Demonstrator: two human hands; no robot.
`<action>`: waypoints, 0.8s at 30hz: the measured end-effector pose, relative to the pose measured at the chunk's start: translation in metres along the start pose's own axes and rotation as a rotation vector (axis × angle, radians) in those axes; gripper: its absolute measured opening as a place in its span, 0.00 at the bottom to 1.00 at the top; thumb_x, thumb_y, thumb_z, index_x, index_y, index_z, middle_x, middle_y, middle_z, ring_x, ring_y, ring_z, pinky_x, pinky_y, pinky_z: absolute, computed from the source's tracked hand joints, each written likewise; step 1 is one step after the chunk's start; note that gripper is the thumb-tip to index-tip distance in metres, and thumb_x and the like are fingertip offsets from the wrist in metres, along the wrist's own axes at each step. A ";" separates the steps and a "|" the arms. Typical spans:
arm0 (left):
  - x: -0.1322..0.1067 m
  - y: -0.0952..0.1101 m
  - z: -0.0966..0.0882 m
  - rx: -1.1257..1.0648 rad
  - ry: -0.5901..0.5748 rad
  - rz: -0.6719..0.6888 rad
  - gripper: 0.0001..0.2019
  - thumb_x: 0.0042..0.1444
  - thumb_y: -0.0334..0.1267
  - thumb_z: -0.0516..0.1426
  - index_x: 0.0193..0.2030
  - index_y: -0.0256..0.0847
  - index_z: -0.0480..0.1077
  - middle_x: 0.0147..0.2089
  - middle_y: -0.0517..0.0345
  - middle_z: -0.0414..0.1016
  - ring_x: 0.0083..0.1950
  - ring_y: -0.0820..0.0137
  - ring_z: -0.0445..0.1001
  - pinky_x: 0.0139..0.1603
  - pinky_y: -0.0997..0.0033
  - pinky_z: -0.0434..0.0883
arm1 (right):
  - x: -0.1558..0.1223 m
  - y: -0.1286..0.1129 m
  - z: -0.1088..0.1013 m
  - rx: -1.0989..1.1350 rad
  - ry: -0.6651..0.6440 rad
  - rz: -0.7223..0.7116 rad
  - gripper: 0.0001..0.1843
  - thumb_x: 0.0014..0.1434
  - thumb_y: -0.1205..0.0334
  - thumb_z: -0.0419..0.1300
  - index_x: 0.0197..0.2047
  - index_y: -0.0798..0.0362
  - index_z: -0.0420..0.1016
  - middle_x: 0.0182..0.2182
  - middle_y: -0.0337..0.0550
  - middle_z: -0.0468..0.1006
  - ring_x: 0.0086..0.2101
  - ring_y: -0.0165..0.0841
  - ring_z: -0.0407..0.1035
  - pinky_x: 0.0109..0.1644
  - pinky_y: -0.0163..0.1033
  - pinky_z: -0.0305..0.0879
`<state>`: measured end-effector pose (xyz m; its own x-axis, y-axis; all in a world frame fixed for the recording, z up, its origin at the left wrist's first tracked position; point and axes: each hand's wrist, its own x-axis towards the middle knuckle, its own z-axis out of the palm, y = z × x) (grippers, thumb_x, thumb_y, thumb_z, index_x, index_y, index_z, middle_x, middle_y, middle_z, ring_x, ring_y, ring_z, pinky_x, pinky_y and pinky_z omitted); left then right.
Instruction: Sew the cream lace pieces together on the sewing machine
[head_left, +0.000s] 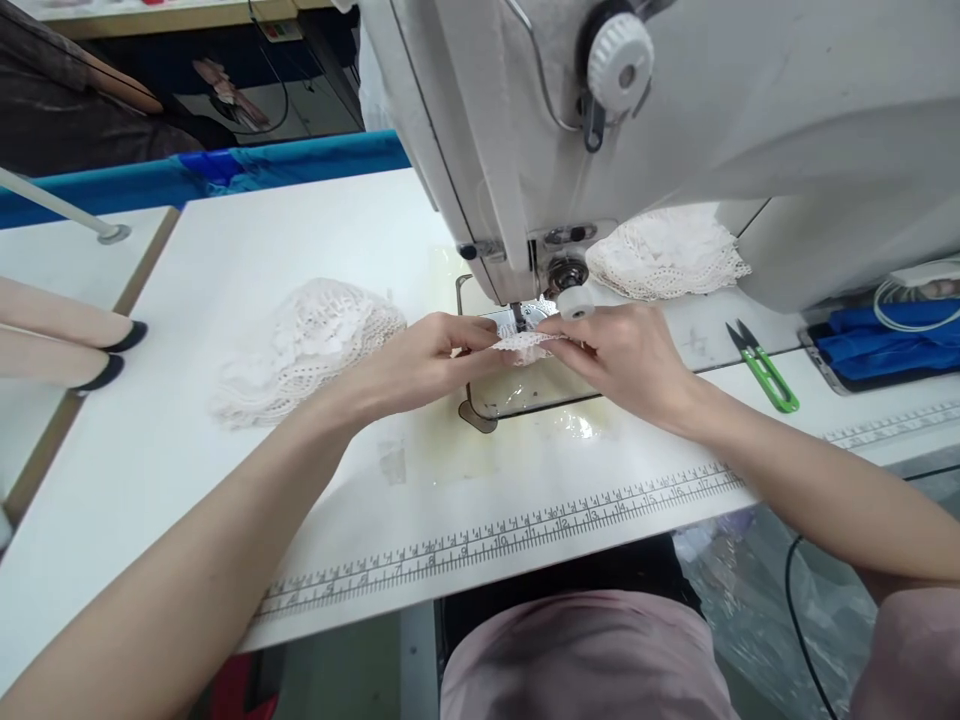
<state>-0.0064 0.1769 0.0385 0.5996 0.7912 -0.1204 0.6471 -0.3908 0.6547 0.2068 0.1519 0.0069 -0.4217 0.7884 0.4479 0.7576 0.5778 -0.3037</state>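
White tabletop [300,230] spreads beneath the sewing machine [480,130], a printed ruler [502,545] along its near edge. The left hand [420,362] and right hand [634,355] both pinch the white lace [523,345], held just in front of the presser foot [518,317]. Light, even guiding (no tugging) would probably serve best, keeping the lace flat and both hands clear of the foot.
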 end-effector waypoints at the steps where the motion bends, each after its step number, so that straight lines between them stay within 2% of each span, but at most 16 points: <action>1: -0.002 -0.001 0.002 -0.001 0.005 0.020 0.23 0.61 0.50 0.51 0.19 0.40 0.66 0.24 0.61 0.56 0.24 0.75 0.57 0.25 0.70 0.56 | -0.001 -0.001 -0.002 0.011 -0.031 0.003 0.12 0.64 0.62 0.55 0.41 0.50 0.81 0.24 0.36 0.77 0.22 0.25 0.64 0.24 0.33 0.46; 3: -0.008 -0.003 0.012 0.059 0.031 0.098 0.23 0.62 0.47 0.50 0.19 0.40 0.67 0.24 0.60 0.58 0.23 0.75 0.58 0.27 0.69 0.58 | -0.002 -0.002 -0.006 0.020 -0.096 -0.026 0.12 0.63 0.65 0.55 0.39 0.50 0.81 0.27 0.36 0.80 0.25 0.27 0.68 0.25 0.34 0.48; 5: -0.016 -0.004 0.026 0.237 0.113 0.225 0.21 0.63 0.42 0.49 0.22 0.40 0.72 0.26 0.58 0.65 0.26 0.73 0.64 0.33 0.67 0.62 | -0.004 -0.003 -0.009 -0.008 -0.158 -0.132 0.12 0.61 0.68 0.56 0.35 0.51 0.82 0.31 0.37 0.82 0.29 0.30 0.71 0.28 0.35 0.52; 8: -0.031 -0.001 0.047 0.624 0.350 0.321 0.14 0.64 0.37 0.50 0.38 0.43 0.77 0.35 0.53 0.76 0.35 0.65 0.71 0.39 0.60 0.64 | -0.007 -0.005 -0.010 -0.104 -0.177 -0.318 0.11 0.59 0.71 0.58 0.32 0.53 0.81 0.36 0.40 0.83 0.39 0.37 0.72 0.36 0.41 0.58; 10: -0.039 0.002 0.057 0.767 0.413 0.319 0.12 0.63 0.35 0.53 0.48 0.45 0.75 0.48 0.52 0.79 0.44 0.60 0.74 0.42 0.57 0.64 | -0.008 -0.007 -0.010 -0.138 -0.181 -0.369 0.11 0.60 0.72 0.57 0.32 0.54 0.81 0.38 0.41 0.83 0.43 0.38 0.72 0.41 0.43 0.59; 12: -0.043 0.003 0.060 0.795 0.414 0.324 0.14 0.63 0.32 0.53 0.53 0.47 0.73 0.57 0.54 0.75 0.54 0.56 0.72 0.47 0.55 0.64 | -0.009 -0.008 -0.009 -0.141 -0.198 -0.373 0.12 0.61 0.72 0.56 0.33 0.54 0.80 0.38 0.41 0.83 0.44 0.36 0.72 0.41 0.43 0.59; 14: -0.044 0.003 0.060 0.769 0.392 0.340 0.15 0.63 0.31 0.52 0.55 0.46 0.71 0.59 0.53 0.73 0.59 0.57 0.71 0.52 0.53 0.63 | -0.009 -0.009 -0.009 -0.139 -0.203 -0.365 0.13 0.62 0.72 0.54 0.33 0.54 0.80 0.38 0.41 0.83 0.44 0.36 0.72 0.41 0.43 0.59; 18: -0.043 -0.002 0.057 0.727 0.374 0.369 0.16 0.64 0.30 0.52 0.57 0.41 0.70 0.57 0.48 0.74 0.58 0.58 0.73 0.57 0.52 0.62 | -0.008 -0.009 -0.009 -0.128 -0.202 -0.362 0.14 0.62 0.73 0.53 0.33 0.54 0.79 0.37 0.41 0.83 0.42 0.35 0.73 0.41 0.42 0.59; 24: -0.041 -0.006 0.055 0.677 0.373 0.372 0.17 0.64 0.30 0.52 0.58 0.45 0.69 0.57 0.50 0.74 0.58 0.57 0.73 0.59 0.48 0.63 | -0.008 -0.009 -0.007 -0.137 -0.182 -0.367 0.14 0.62 0.74 0.52 0.35 0.55 0.79 0.37 0.40 0.83 0.42 0.34 0.73 0.41 0.42 0.58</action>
<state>-0.0093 0.1208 -0.0014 0.7115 0.6122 0.3448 0.6517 -0.7584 0.0017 0.2072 0.1389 0.0116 -0.7474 0.5674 0.3457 0.5951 0.8031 -0.0315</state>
